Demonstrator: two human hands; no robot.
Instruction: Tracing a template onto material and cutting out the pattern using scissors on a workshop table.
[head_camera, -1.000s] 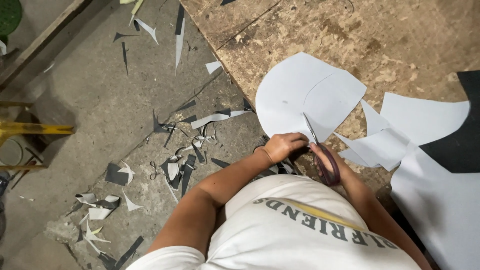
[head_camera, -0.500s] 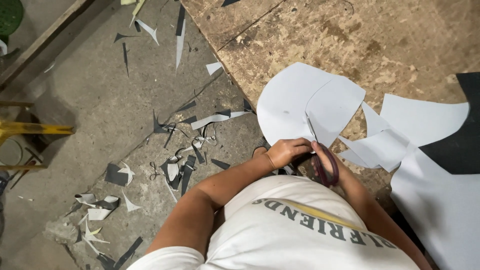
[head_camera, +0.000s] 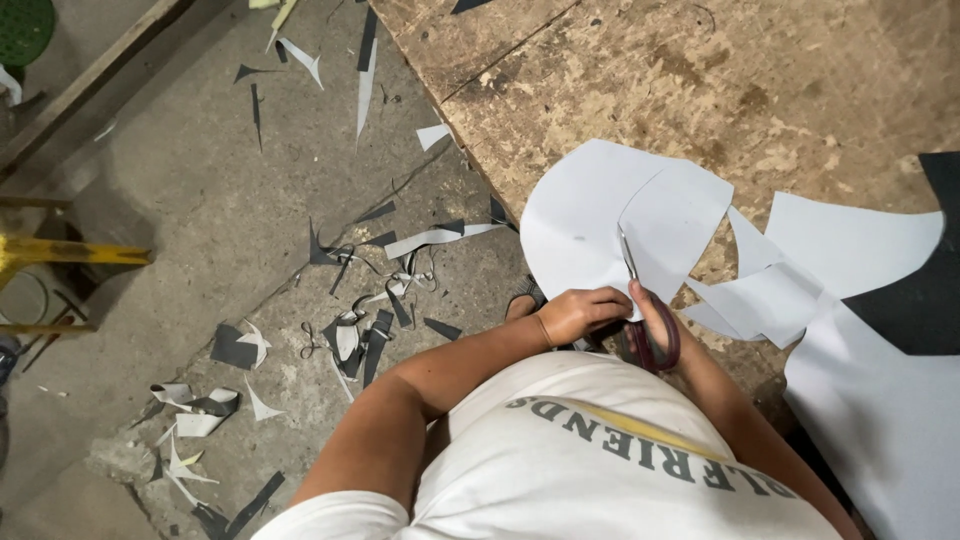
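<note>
Right hand (head_camera: 655, 318) gripping scissors (head_camera: 640, 300) (blades up), cutting sheet (head_camera: 590, 215)

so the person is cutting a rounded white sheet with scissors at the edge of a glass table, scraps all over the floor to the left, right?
Not quite: the table is worn, scuffed wood, not glass, as the head view shows. The rest holds: the right hand works scissors into the rounded white sheet, the left hand steadies it at the table edge, and scraps litter the floor to the left.
</note>
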